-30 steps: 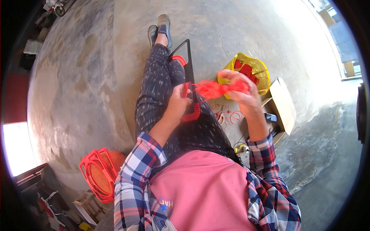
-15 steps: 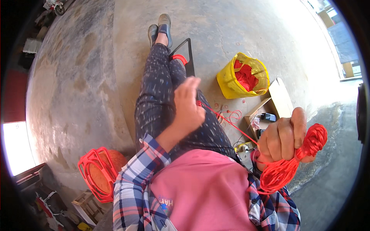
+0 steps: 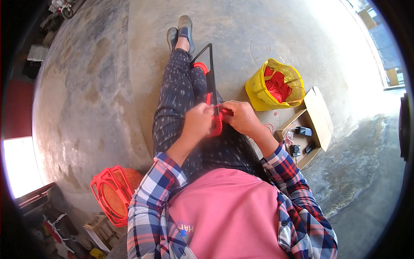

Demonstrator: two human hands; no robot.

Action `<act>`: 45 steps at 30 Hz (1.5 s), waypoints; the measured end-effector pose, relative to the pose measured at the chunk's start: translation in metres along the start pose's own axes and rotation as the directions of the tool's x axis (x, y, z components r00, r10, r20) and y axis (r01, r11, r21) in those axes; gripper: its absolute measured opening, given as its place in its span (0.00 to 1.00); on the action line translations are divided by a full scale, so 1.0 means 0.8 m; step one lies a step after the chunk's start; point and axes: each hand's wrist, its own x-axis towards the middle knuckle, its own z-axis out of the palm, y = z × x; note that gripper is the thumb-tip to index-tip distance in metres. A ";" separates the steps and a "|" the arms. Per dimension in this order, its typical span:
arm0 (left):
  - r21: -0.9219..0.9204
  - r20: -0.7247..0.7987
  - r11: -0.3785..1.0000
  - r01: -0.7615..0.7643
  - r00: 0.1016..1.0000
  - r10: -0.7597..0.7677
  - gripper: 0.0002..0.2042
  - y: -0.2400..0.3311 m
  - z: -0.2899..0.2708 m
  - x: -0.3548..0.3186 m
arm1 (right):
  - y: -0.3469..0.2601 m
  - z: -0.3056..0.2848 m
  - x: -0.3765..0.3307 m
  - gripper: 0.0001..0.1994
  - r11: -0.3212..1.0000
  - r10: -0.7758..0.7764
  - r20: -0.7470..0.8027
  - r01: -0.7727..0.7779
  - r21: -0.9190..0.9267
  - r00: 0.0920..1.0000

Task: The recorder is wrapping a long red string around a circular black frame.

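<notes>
A thin black frame (image 3: pixel 210 77) stands over my lap, with red cord wound on parts of it. At its near end, both my hands meet. My left hand (image 3: pixel 198 121) is closed at the frame's left side, slightly blurred, with the red cord (image 3: pixel 213 106) at its fingertips. From the right, my right hand (image 3: pixel 243 118) pinches the cord close to the frame. Below and between the hands shows a ribbed red cord section (image 3: pixel 218 125); its lower part is against my dark trousers. Whether the cord bundle is behind my fingers I cannot tell.
A yellow bucket-shaped bag (image 3: pixel 258 88) holding red cord stands on the floor at right. Beside it lies an open cardboard box (image 3: pixel 317 116) with small devices and a cable. A red frame (image 3: pixel 110 194) around a round brownish object is at lower left.
My right hand has swung from the far right, where it held a red cord bundle, in to the black frame. My left hand has lowered slightly and closed at the cord.
</notes>
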 end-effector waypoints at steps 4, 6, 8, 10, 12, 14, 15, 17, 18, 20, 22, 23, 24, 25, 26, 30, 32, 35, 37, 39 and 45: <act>0.107 -0.251 0.974 -0.197 0.943 0.219 0.10 -0.003 -0.016 0.013 | -0.009 -0.006 -0.006 0.14 0.948 -0.047 -0.188 0.103 0.302 0.981; -0.079 -0.227 0.988 -0.134 0.967 0.114 0.10 0.031 -0.020 -0.001 | -0.025 -0.013 -0.007 0.15 0.925 -0.173 -0.271 0.250 0.286 0.947; -0.603 0.105 0.789 0.119 0.992 -0.069 0.10 0.070 -0.018 -0.022 | -0.038 -0.012 -0.010 0.16 0.945 -0.226 -0.297 0.282 0.163 0.928; -0.672 0.155 0.712 0.201 0.979 -0.130 0.10 0.071 -0.015 -0.018 | -0.021 -0.021 -0.008 0.16 0.935 -0.203 -0.344 0.285 0.210 0.917; -0.615 0.232 0.736 0.283 0.957 -0.175 0.09 0.061 -0.020 -0.007 | -0.014 -0.031 -0.015 0.13 0.576 0.092 -0.284 0.182 0.797 0.954; -0.580 0.228 0.756 0.305 0.951 -0.208 0.09 0.046 -0.013 -0.004 | 0.005 -0.059 -0.025 0.11 0.232 0.193 -0.311 0.265 0.936 0.931; -0.546 0.216 0.773 0.324 0.945 -0.244 0.09 0.037 -0.011 -0.004 | -0.018 -0.079 -0.032 0.10 0.120 0.249 -0.329 0.308 0.944 0.911; -0.544 0.234 0.756 0.365 0.931 -0.281 0.08 0.027 -0.002 -0.001 | -0.032 -0.110 -0.064 0.14 -0.033 0.138 -0.333 0.341 0.940 0.933; -0.556 0.255 0.734 0.391 0.920 -0.297 0.06 0.028 0.005 -0.002 | -0.026 -0.120 -0.076 0.15 -0.084 -0.026 -0.292 0.289 0.954 0.956; -0.557 0.291 0.721 0.412 0.910 -0.295 0.03 0.010 0.013 0.005 | -0.027 -0.127 -0.111 0.16 -0.120 -0.196 -0.243 0.223 0.968 0.950; -0.568 0.319 0.690 0.449 0.893 -0.318 0.03 0.019 0.011 0.005 | -0.035 -0.123 -0.161 0.16 0.421 0.096 -0.268 0.205 0.884 0.959; -0.573 0.349 0.657 0.489 0.871 -0.345 0.02 0.020 0.007 0.003 | -0.037 -0.129 -0.163 0.16 0.423 0.097 -0.266 0.202 0.883 0.959; -0.575 0.349 0.655 0.489 0.871 -0.344 0.02 0.017 0.005 0.002 | -0.040 -0.135 -0.163 0.15 0.343 0.223 -0.323 0.237 0.909 0.920; -0.584 0.361 0.655 0.479 0.877 -0.318 0.03 0.011 0.002 0.001 | -0.039 -0.142 -0.162 0.15 0.262 0.349 -0.362 0.281 0.923 0.864; -0.586 0.377 0.661 0.469 0.880 -0.290 0.04 0.008 0.002 0.000 | -0.009 -0.148 -0.149 0.13 -0.005 0.310 -0.391 0.413 0.911 0.867; 0.126 -0.130 0.933 -0.337 0.927 0.353 0.14 0.023 0.022 -0.032 | 0.056 -0.105 -0.125 0.13 -0.122 0.311 -0.266 0.316 0.941 0.912; 0.283 -0.044 0.785 -0.552 0.810 0.585 0.14 0.063 0.022 -0.060 | 0.027 -0.057 -0.108 0.13 -0.043 0.352 -0.105 0.128 0.991 0.930; 0.156 0.074 0.721 -0.675 0.736 0.673 0.15 0.075 0.027 -0.067 | -0.037 -0.009 -0.087 0.18 0.001 0.277 0.163 -0.170 0.985 0.947; -0.443 0.131 0.870 -0.218 0.944 0.303 0.12 0.091 0.020 -0.074 | -0.017 -0.005 -0.081 0.21 0.322 0.157 0.260 -0.298 0.899 0.953; -0.599 0.023 0.781 -0.175 0.972 0.236 0.11 0.086 -0.005 -0.059 | -0.013 -0.024 -0.062 0.22 0.424 0.098 0.275 -0.291 0.858 0.956; 0.697 0.288 0.312 -0.645 0.651 0.702 0.14 0.058 -0.049 -0.014 | 0.026 -0.046 -0.008 0.15 0.750 0.188 0.045 -0.173 0.638 0.981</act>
